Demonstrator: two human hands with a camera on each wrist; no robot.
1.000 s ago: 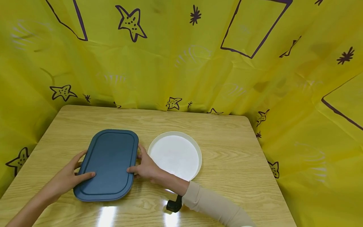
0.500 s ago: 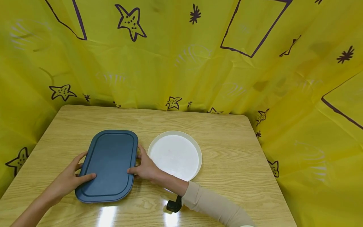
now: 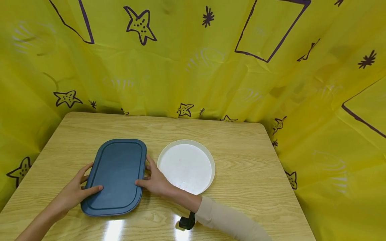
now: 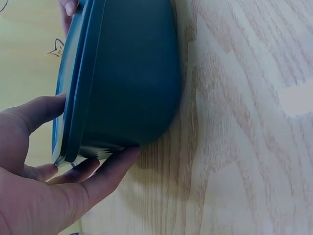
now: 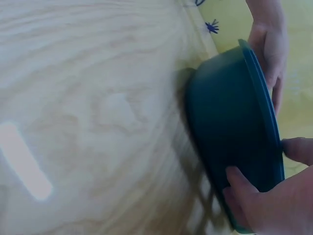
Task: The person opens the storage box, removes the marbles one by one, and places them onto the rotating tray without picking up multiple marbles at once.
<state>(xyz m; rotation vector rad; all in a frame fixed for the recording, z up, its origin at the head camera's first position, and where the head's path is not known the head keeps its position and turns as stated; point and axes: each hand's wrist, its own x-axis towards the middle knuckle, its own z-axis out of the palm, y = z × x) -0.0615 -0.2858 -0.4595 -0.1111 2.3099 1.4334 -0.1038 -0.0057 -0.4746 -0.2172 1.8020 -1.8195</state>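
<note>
A dark blue-green rectangular food container (image 3: 119, 172) with rounded corners and a lid stands at the left of the table, at or very close to the tabletop. My left hand (image 3: 69, 192) holds its near left side, with the thumb on the lid's top and the fingers against the side wall (image 4: 132, 73). On the opposite side my right hand (image 3: 156, 179) grips the lid's right edge. Its thumb lies on top, and in the right wrist view its fingertips (image 5: 239, 181) press on the container's wall (image 5: 220, 117). What is inside the container is hidden.
Just right of my right hand a round white shallow dish (image 3: 185, 165) sits on the wooden table (image 3: 241, 174), partly behind my forearm. A small black piece (image 3: 187, 222) shows beside my beige sleeve (image 3: 229, 217). Yellow patterned curtains (image 3: 181, 67) hang round the table.
The container has slid slightly toward me and a little right at its near end, with both hands still on it. The white dish has stayed in place.
</note>
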